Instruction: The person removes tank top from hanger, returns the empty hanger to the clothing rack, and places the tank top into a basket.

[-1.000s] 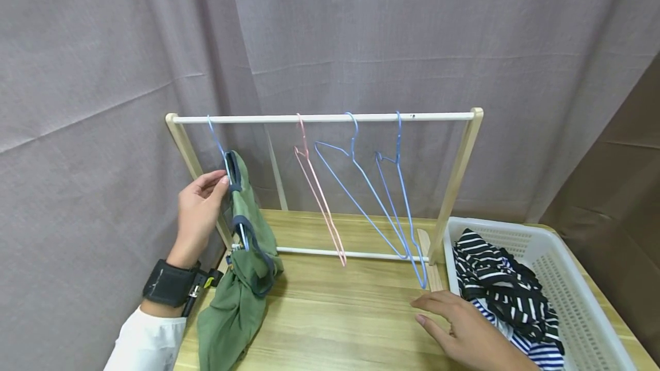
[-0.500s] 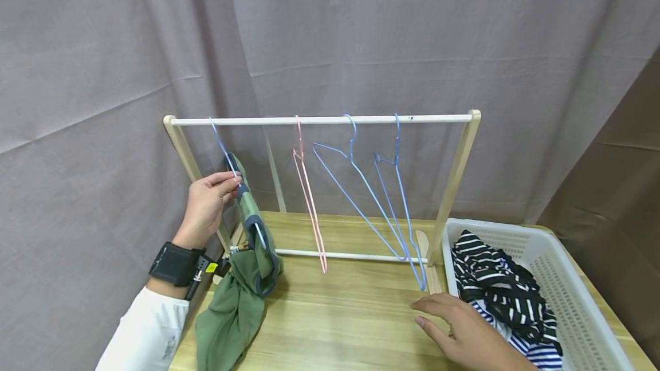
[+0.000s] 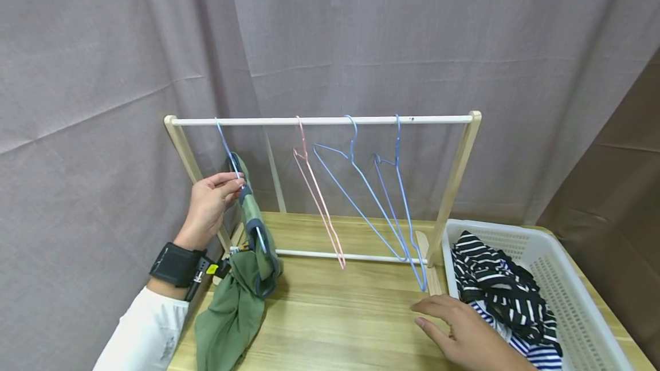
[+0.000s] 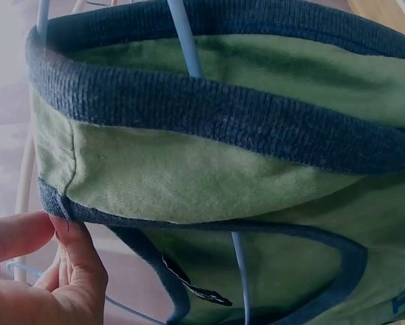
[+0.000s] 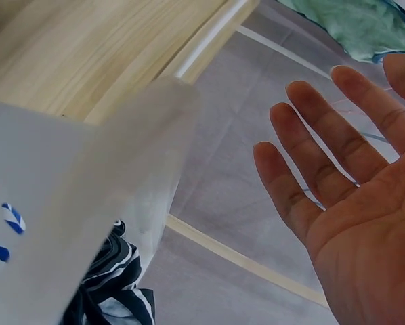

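A green tank top (image 3: 232, 302) with navy ribbed trim hangs on a blue hanger (image 3: 225, 142) near the rail's left end. My left hand (image 3: 210, 205) holds its upper edge; in the left wrist view the thumb and a finger (image 4: 77, 247) pinch the navy trim at the shoulder corner. Hanger wire shows through the neckline and the armhole there. The shirt's lower part droops in folds at the table's front left. My right hand (image 3: 459, 328) is low at the right, beside the basket, holding nothing; its fingers (image 5: 334, 135) are spread and relaxed in the right wrist view.
The rack's white rail (image 3: 319, 121) also carries a pink hanger (image 3: 322, 210) and two blue hangers (image 3: 356, 156), all bare. At right, a white plastic basket (image 3: 582, 279) holds black-and-white and blue striped clothes (image 3: 497, 285). Grey curtain (image 3: 330, 33) hangs behind.
My left hand has shifted right with the tank top's upper part, and its hanger hook has slid slightly right along the rail. The pink hanger has swung. My right hand has stayed put.
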Demonstrator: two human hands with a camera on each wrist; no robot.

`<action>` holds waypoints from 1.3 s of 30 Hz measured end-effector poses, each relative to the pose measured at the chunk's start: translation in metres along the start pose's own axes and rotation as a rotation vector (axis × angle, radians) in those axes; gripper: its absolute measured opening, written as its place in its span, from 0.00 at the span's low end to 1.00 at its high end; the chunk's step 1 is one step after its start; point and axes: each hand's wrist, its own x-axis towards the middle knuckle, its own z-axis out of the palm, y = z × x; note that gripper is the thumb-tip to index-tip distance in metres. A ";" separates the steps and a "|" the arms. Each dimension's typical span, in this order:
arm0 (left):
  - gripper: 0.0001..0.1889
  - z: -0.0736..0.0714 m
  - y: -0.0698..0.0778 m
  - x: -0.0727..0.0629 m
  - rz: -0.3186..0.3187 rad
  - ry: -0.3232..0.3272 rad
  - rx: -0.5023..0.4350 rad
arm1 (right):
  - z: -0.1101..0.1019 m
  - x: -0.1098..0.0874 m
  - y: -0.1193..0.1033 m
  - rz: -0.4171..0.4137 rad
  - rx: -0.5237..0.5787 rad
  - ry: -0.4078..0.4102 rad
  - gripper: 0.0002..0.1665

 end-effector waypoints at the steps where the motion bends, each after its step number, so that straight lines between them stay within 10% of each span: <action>1: 0.02 0.000 0.000 0.000 0.001 -0.002 -0.001 | 0.001 0.000 0.000 -0.009 0.000 0.005 0.13; 20: 0.04 0.005 0.012 -0.003 0.134 -0.064 0.046 | 0.000 0.000 0.002 0.017 0.017 -0.058 0.08; 39: 0.05 0.032 -0.009 -0.045 0.185 -0.109 0.022 | -0.007 -0.001 0.001 0.055 0.024 -0.058 0.08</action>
